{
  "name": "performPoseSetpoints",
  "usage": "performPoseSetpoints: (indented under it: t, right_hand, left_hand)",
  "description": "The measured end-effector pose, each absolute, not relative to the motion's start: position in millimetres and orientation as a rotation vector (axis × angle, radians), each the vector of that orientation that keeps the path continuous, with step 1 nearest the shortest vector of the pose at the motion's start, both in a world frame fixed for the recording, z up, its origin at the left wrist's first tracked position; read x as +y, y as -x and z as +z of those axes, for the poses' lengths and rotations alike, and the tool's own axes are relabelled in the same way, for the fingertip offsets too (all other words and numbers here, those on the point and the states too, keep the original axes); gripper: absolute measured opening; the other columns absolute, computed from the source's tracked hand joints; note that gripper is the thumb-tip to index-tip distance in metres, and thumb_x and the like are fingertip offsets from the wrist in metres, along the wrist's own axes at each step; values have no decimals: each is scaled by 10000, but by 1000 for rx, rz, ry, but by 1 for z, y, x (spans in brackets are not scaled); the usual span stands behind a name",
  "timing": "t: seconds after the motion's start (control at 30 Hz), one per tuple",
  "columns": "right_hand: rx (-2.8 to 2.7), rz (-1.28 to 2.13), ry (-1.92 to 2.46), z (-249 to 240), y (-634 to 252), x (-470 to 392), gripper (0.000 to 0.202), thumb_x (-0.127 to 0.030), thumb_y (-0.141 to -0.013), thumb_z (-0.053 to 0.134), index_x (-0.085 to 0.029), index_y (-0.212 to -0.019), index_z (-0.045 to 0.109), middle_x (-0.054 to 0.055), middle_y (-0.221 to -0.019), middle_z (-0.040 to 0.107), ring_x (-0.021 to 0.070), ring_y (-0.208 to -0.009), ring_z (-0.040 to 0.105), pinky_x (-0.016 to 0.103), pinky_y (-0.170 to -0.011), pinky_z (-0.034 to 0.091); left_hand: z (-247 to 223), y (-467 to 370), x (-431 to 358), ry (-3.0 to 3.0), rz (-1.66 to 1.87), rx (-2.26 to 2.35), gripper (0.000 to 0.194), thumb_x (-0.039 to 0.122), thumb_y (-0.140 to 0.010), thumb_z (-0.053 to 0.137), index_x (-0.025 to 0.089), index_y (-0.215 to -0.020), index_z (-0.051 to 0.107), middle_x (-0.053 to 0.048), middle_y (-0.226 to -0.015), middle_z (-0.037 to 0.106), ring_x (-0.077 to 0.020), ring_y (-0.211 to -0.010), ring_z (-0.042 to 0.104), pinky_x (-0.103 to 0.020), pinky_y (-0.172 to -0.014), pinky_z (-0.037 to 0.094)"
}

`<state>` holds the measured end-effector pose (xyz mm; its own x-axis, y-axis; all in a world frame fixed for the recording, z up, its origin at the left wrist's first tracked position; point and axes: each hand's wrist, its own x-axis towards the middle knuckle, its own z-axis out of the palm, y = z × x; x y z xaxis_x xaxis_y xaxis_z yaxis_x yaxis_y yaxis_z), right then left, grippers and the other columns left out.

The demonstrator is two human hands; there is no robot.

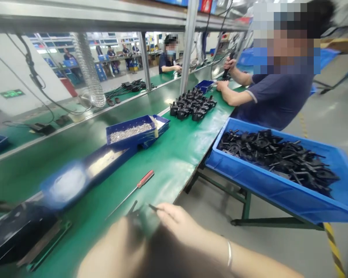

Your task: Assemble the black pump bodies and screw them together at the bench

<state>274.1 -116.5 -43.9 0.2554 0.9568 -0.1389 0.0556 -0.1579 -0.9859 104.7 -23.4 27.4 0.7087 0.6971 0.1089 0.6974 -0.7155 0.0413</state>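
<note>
Near the front edge of the green bench, my left hand is blurred by motion and closed around a black plastic part with thin arms sticking out. My right hand, a light band on its wrist, pinches a slim dark tip beside it; whether that tip belongs to the same part cannot be made out. Just beyond both hands lies a screwdriver with a red handle, its long shaft pointing toward the lower left.
A blue tray of small metal screws rests on longer blue bins at left, one holding pale pieces. Several black assemblies stand further along. At right, a blue crate of black parts sits beside a co-worker.
</note>
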Motion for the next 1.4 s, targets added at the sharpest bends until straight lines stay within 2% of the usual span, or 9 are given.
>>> performPoseSetpoints:
  t: [0.07, 0.13, 0.23, 0.4, 0.57, 0.87, 1.1, 1.27, 1.4]
  right_hand:
    - [-1181, 898, 1577, -38, -277, -118, 328, -408, -1014, 402, -204, -1123, 635, 45, -955, 696, 168, -860, 630, 307, -808, 472]
    - [-1319, 804, 1644, -37, -277, -118, 299, -342, -1030, 372, -221, -1168, 608, 52, -1041, 711, 189, -924, 660, 325, -839, 478]
    - [-1520, 679, 1702, -42, -275, -116, 287, -286, -1036, 345, -207, -1130, 605, 55, -984, 715, 192, -850, 681, 311, -756, 487]
    - [-1640, 482, 1763, -49, -269, -113, 275, -245, -1039, 326, -185, -1088, 590, 37, -857, 698, 172, -716, 667, 286, -642, 455]
    - [-1719, 383, 1832, -48, -272, -112, 275, -237, -1039, 326, -181, -1039, 596, 17, -768, 673, 159, -627, 622, 282, -580, 395]
    - [-1794, 349, 1828, -45, -275, -107, 227, -160, -1006, 370, -171, -975, 595, 20, -749, 660, 148, -612, 597, 285, -575, 374]
    - [-1942, 281, 1890, -19, -276, -101, 185, -16, -861, 478, -175, -842, 570, 23, -696, 633, 163, -580, 596, 295, -537, 359]
    - [-2112, 121, 1847, -6, -273, -94, 279, 36, -687, 531, -127, -893, 624, 49, -674, 641, 179, -532, 591, 306, -501, 375]
    - [-2174, 42, 1799, -12, -273, -92, 365, 21, -686, 525, -40, -1027, 641, 87, -718, 663, 198, -573, 619, 310, -517, 442]
  left_hand:
    - [20, -104, -21, 2889, -125, -1180, 230, 399, -823, 562, 202, -894, 656, -53, -732, 673, -228, -663, 663, -282, -604, 488]
    - [11, -103, -20, 2897, -140, -1129, 331, 382, -807, 614, 174, -1063, 647, -75, -793, 674, -245, -709, 667, -306, -642, 510]
    - [0, -104, -20, 2872, -132, -1172, 512, 377, -796, 649, 174, -1258, 566, -125, -1067, 666, -221, -686, 674, -316, -623, 530]
    - [-6, -105, -21, 2848, -163, -1076, 523, 339, -776, 657, 133, -1248, 566, -198, -1429, 509, -259, -814, 703, -376, -699, 555]
    - [-12, -105, -18, 2898, -222, -979, 485, 301, -786, 619, 112, -1230, 570, -153, -1327, 626, -287, -917, 704, -399, -705, 539]
    - [-22, -106, -17, 2970, -261, -995, 509, 266, -766, 631, 101, -1238, 534, -192, -1310, 616, -307, -1035, 676, -405, -782, 528]
    - [-25, -104, -15, 2938, -244, -892, 492, 276, -779, 637, 79, -1219, 541, -217, -1278, 627, -312, -998, 686, -395, -735, 541]
    - [-20, -108, -14, 2900, -228, -816, 517, 310, -767, 669, 46, -1196, 556, -238, -1224, 650, -317, -970, 695, -392, -709, 556]
    - [-19, -109, -14, 2876, -244, -779, 518, 320, -758, 674, 28, -1172, 561, -264, -1197, 651, -314, -930, 705, -379, -676, 555]
